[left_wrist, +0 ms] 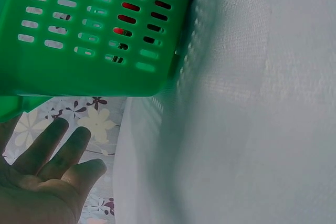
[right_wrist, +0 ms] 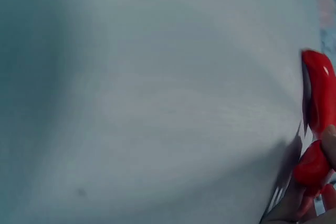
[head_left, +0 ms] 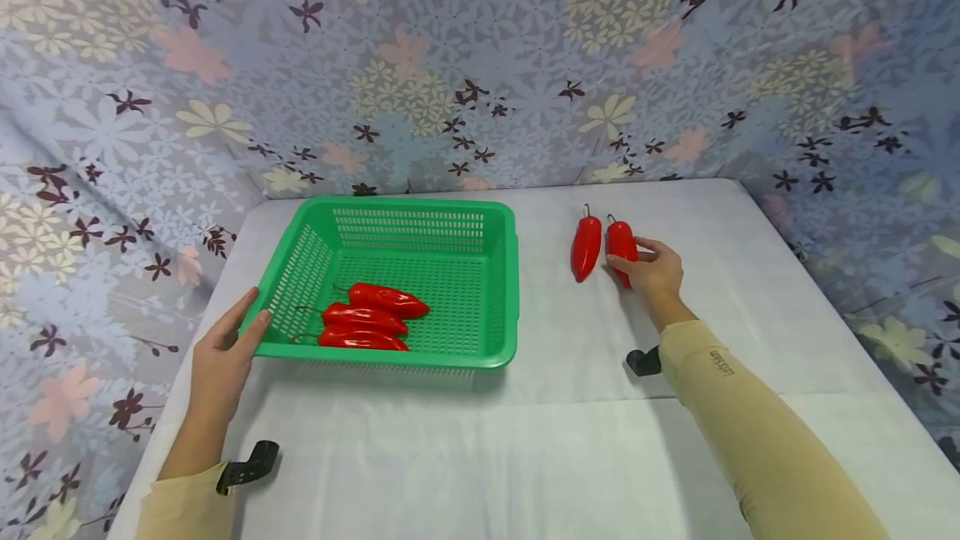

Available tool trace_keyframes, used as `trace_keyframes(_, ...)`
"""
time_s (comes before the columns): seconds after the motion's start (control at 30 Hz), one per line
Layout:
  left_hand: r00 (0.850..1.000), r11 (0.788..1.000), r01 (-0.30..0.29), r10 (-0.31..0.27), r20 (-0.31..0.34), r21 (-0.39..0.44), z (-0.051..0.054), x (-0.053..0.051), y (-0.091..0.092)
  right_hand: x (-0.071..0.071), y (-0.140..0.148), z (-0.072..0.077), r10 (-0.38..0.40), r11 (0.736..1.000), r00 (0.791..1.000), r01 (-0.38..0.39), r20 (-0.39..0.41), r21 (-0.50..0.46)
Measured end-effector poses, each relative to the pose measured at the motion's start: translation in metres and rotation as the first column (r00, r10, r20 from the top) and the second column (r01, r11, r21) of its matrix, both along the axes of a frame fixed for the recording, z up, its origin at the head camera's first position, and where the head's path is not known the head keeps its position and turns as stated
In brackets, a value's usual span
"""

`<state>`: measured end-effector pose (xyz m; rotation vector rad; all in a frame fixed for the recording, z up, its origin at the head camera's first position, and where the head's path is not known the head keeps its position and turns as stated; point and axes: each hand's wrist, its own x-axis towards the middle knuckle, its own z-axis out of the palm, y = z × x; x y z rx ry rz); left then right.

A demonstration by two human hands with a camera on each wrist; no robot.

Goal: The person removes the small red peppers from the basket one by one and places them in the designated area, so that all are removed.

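My left hand [head_left: 221, 352] holds the left rim of a green plastic basket [head_left: 508, 290], thumb over the edge. In the left wrist view, the other fingers [left_wrist: 68, 148] extend loosely below the rim. Several red chili peppers [head_left: 363, 319] lie side by side in the basket's near-left part, stems pointing left. Right of the basket, my right hand [head_left: 656, 273] pinches a red chili pepper [head_left: 620, 238] between thumb and fingers at the table surface. Another red pepper [head_left: 586, 248] lies just left of it, stem pointing away. The right wrist view catches red peppers [right_wrist: 321, 90] only at its right edge.
White cloth [head_left: 480, 457] covers the table, with a crease across its near part. Floral fabric [head_left: 480, 65] hangs behind the table's far edge and continues along both sides. A black wrist camera [head_left: 643, 362] sits by the right cuff, another camera [head_left: 258, 461] by the left.
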<state>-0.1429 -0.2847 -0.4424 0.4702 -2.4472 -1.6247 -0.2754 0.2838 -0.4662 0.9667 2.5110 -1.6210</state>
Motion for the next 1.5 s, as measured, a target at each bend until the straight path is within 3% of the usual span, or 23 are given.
trace_keyframes(0.13,1.000,1.000,-0.010,0.010,0.000,0.003,0.000,0.000,0.000,0.003,-0.009,-0.002,0.040,0.996,0.999,-0.039,-0.019,0.075)
trace_keyframes(0.47,1.000,1.000,-0.015,0.015,-0.002,0.002,0.002,0.002,0.001,0.010,-0.013,-0.001,0.056,0.990,0.998,-0.052,-0.024,0.131)
trace_keyframes(0.6,1.000,1.000,-0.015,0.015,-0.004,0.006,0.002,0.002,0.001,0.012,-0.011,0.006,0.034,0.978,0.992,-0.008,-0.122,0.210)
trace_keyframes(0.67,1.000,1.000,-0.007,0.007,-0.003,0.002,0.002,0.001,0.001,0.011,-0.009,0.016,0.031,0.967,0.974,0.027,-0.224,0.253)
trace_keyframes(0.73,1.000,1.000,-0.002,0.002,0.000,0.005,0.002,0.000,0.002,0.007,-0.006,0.030,0.044,0.958,0.942,0.055,-0.332,0.281)
trace_keyframes(0.83,1.000,1.000,0.002,-0.003,0.001,0.004,0.002,0.000,0.002,0.000,-0.005,0.054,0.062,0.967,0.889,0.059,-0.453,0.249)
trace_keyframes(0.9,1.000,1.000,-0.006,0.006,0.001,0.003,0.002,0.000,0.002,-0.004,-0.006,0.066,0.071,0.973,0.868,0.048,-0.492,0.225)
trace_keyframes(1.0,1.000,1.000,-0.012,0.012,-0.005,-0.003,0.002,0.001,0.001,-0.008,-0.009,0.077,0.080,0.978,0.858,0.032,-0.507,0.207)
trace_keyframes(1.2,1.000,1.000,-0.012,0.012,-0.007,-0.008,0.003,0.003,0.001,-0.010,-0.018,0.082,0.111,0.977,0.878,-0.011,-0.466,0.211)
trace_keyframes(1.5,1.000,1.000,0.000,0.000,-0.018,0.008,0.003,0.004,0.001,-0.014,-0.042,0.092,0.238,0.970,0.879,-0.195,-0.413,0.146)
